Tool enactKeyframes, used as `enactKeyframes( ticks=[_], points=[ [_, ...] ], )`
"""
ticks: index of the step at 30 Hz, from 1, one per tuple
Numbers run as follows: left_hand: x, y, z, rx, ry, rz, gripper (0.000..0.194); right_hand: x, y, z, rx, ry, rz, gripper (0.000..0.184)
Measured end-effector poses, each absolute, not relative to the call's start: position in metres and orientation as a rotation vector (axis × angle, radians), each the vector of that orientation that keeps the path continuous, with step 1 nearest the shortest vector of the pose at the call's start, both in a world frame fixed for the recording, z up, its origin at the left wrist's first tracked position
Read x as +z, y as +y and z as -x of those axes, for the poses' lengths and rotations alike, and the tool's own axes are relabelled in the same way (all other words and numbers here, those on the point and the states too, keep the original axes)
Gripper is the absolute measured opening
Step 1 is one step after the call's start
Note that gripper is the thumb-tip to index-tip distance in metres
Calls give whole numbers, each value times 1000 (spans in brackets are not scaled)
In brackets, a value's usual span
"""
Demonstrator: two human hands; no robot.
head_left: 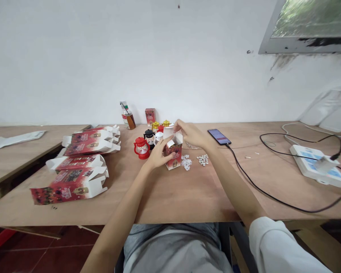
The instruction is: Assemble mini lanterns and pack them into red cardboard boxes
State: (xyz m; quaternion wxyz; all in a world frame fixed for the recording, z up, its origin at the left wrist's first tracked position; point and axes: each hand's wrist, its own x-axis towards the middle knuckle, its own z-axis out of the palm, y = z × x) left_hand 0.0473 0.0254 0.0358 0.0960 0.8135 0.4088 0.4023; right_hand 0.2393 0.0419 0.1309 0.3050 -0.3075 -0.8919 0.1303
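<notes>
A small red printed cardboard box (173, 161) stands upright on the table, its top flaps raised. My left hand (160, 154) grips it from the left, thumb across the front. Over its top opening, my right hand (190, 133) is bent with fingers closed at the white flaps; what they pinch, if anything, is hidden. Left of the box are small toy lanterns: a red lantern (141, 148), a black lantern (149, 137), a white lantern (158, 136) and gold-topped ones (166, 123) behind. Small white tags (186, 162) and button cells (202, 159) lie to the right.
Unfolded red cartons (86, 142) lie at left. A bottle of brown liquid (127, 116) and a closed red box (150, 116) stand by the wall. On the right, a phone (218, 137) connects by a black cable (251, 184) to a white power strip (318, 167).
</notes>
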Motion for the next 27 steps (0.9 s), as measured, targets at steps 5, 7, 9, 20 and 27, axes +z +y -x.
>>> enactKeyframes(
  ticks=[5, 7, 9, 20, 27],
  points=[
    [38, 24, -48, 1178, 1191, -2401, 69, 122, 54, -243, 64, -2222, 867, 39],
    [39, 24, -48, 1176, 1140, -2418, 72, 119, 56, -241, 42, -2217, 925, 54],
    [40, 23, -48, 1181, 1101, -2424, 69, 117, 56, -239, 61, -2241, 943, 64],
    [29, 28, -47, 1185, 1286, -2434, 43, 125, 50, -239, 569, -2666, 785, 45],
    [2, 35, -56, 1402, 1238, -2252, 90, 122, 57, -243, 628, -2661, 767, 45]
  ],
)
